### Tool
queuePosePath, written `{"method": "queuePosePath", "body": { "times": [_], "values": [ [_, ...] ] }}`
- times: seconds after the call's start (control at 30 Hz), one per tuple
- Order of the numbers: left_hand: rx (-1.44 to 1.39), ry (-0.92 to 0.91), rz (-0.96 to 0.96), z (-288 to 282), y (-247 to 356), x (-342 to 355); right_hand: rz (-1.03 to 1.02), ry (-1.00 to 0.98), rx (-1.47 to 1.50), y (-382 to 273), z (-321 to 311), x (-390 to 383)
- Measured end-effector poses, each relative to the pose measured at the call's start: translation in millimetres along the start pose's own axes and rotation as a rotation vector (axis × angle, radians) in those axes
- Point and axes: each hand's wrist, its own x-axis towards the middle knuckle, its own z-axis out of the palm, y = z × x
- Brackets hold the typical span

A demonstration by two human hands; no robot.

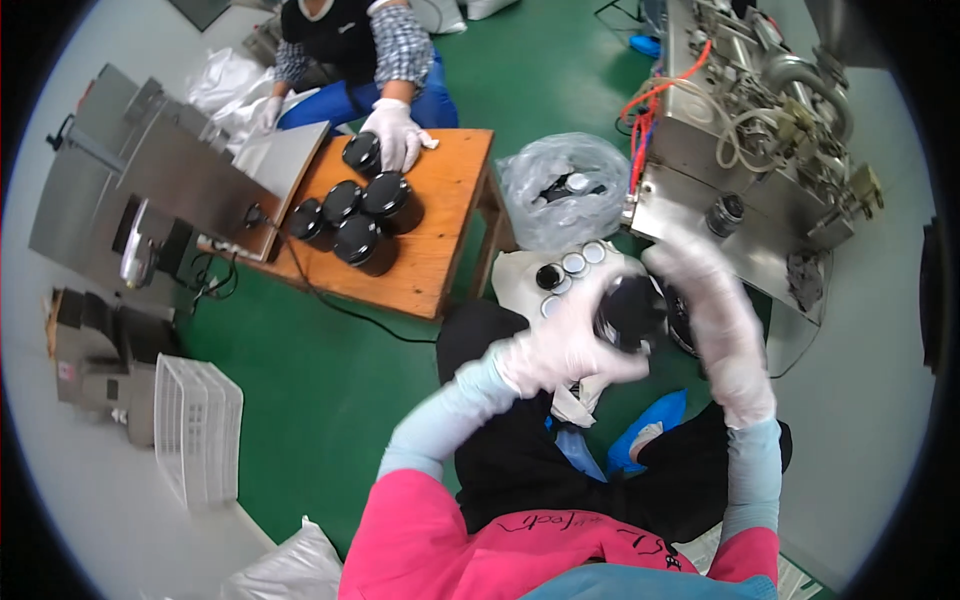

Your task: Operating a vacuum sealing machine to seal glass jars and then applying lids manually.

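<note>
In front of my lap, my gloved left hand [570,345] is wrapped around a shiny black jar [632,312]. My gloved right hand [712,315] arches beside the jar, its fingers toward the jar's far side; motion smears them, and whether they hold anything cannot be made out. Behind and below the jar, partly hidden between my hands, is another dark round thing [682,322]. Just left of the held jar, several round white lids [574,263] and a black one [550,277] lie on a white surface [515,275].
At the far left, a wooden table [450,220] bears several black jars [365,245]; a co-worker's gloved hand [397,135] touches there. A clear plastic bag [565,190] stands beyond the lids. A steel machine [690,205] with hoses stands right. A white crate [198,430] is at left.
</note>
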Motion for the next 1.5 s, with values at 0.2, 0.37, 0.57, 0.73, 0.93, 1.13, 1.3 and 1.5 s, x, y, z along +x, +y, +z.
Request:
{"method": "queuePosePath", "body": {
  "times": [0.2,0.37,0.57,0.73,0.93,1.13,1.3,1.5],
  "values": [
    [0.157,0.265,-0.068,-113,18,61,-0.063,0.396,-0.275,-31,-38,-60],
    [0.575,0.468,-0.055,-207,-14,79,-0.028,0.612,-0.315,-53,-60,-146],
    [0.556,0.173,-0.37,-217,-24,100,0.129,1.402,-0.639,-100,-55,-337],
    [0.957,-0.237,-0.272,-361,-90,165,0.128,2.132,-0.648,-76,-53,-528],
    [1.669,-0.088,0.458,-116,-13,131,0.691,2.377,-0.598,-13,19,-716],
    [1.021,-0.344,-0.025,17,-19,114,0.894,2.114,-0.477,87,-56,-687],
    [0.955,-0.444,-0.096,79,-41,99,1.144,1.843,-0.787,112,-71,-708],
    [0.756,-0.493,-0.218,51,-64,102,1.48,1.476,-0.908,129,-75,-732]
  ]
}}
